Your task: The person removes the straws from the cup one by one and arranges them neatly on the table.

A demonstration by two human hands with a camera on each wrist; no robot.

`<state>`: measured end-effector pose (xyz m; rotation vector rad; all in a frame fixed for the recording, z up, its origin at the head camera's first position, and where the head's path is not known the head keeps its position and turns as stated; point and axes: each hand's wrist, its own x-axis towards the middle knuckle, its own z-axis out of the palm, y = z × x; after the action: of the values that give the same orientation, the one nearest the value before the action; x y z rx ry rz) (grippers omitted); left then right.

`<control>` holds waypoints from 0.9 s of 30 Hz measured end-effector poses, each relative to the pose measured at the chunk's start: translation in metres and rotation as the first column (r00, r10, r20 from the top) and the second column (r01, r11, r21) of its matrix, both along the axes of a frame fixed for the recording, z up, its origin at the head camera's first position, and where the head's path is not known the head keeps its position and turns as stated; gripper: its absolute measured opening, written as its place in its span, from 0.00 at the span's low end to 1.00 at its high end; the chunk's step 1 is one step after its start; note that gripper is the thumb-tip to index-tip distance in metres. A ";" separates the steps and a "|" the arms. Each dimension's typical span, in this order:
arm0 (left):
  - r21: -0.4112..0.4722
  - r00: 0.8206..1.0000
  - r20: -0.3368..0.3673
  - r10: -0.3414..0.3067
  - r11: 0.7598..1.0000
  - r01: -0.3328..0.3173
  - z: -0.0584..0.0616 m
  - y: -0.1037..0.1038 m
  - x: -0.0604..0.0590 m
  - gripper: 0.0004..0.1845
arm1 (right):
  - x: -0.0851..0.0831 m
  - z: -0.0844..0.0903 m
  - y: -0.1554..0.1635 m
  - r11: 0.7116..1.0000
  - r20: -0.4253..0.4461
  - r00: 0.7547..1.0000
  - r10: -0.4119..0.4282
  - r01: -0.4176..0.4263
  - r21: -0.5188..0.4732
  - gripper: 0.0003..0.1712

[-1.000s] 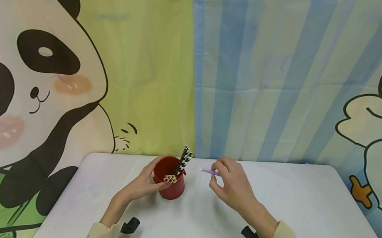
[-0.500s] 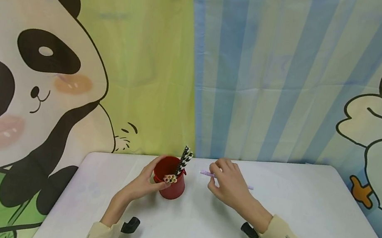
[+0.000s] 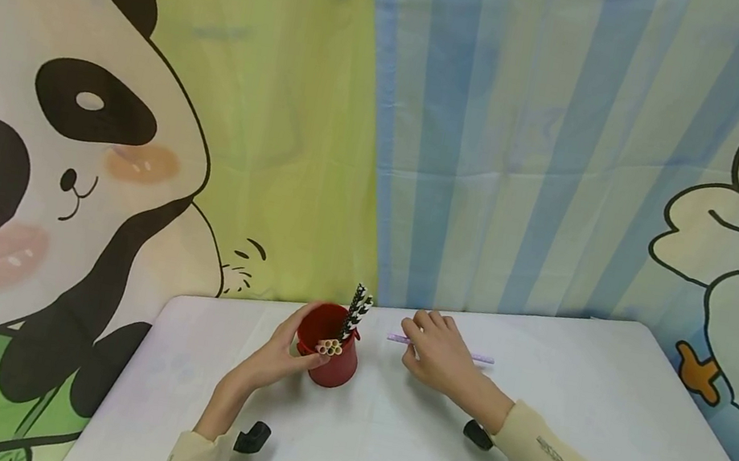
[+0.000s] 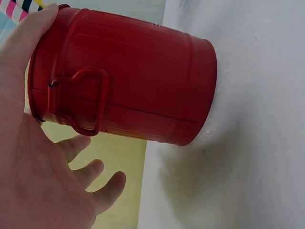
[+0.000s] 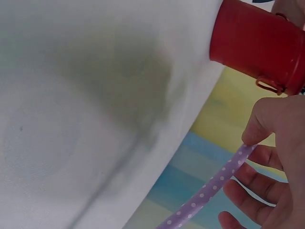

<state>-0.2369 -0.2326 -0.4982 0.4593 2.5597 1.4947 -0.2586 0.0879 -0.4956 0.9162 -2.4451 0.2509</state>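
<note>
Left hand (image 3: 281, 354) is wrapped around the near side of the red metal bucket (image 3: 331, 350), thumb up at the rim, fingers curled round its wall, keeping it upright on the white table (image 3: 577, 396). Inside the bucket, a bundle of yellow straws (image 3: 329, 347) leans toward that hand, and black-and-white patterned straws (image 3: 357, 308) poke up on the far side.

Over to the right hand (image 3: 431, 353): it sits just beside the bucket, low over the table, thumb and forefinger pinching a purple polka-dot paper straw (image 3: 482, 359). The wrist view shows that pinch plainly, straw (image 5: 209, 191) running out from under the thumb. The straw lies roughly level, one tip sticking out toward the bucket, the other trailing past the knuckles.

By my reading, this is the pickup step, with the straw just gripped and not yet carried. The next move likely calls for tipping it upright, lifting the near tip above the rim, and dropping it into the open gap beside the yellow ones without knocking the bucket.
</note>
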 end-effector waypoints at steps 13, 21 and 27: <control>0.001 1.000 -0.009 0.006 1.000 -0.006 -0.003 -0.001 -0.001 0.48 | -0.021 -0.022 -0.006 0.994 0.064 0.998 0.008 -0.015 0.111 0.11; -0.015 1.000 0.021 -0.005 1.000 0.006 0.008 0.003 0.003 0.50 | -0.024 -0.032 -0.006 0.990 0.076 0.997 -0.014 0.004 0.138 0.11; -0.008 0.999 0.026 -0.027 1.000 0.027 0.033 0.008 0.016 0.49 | -0.026 -0.037 -0.006 0.991 0.086 0.996 -0.024 0.012 0.137 0.10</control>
<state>-0.2208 -0.2248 -0.4649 0.4688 2.5287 1.4710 -0.2845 0.0815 -0.5324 0.9580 -2.5760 0.1206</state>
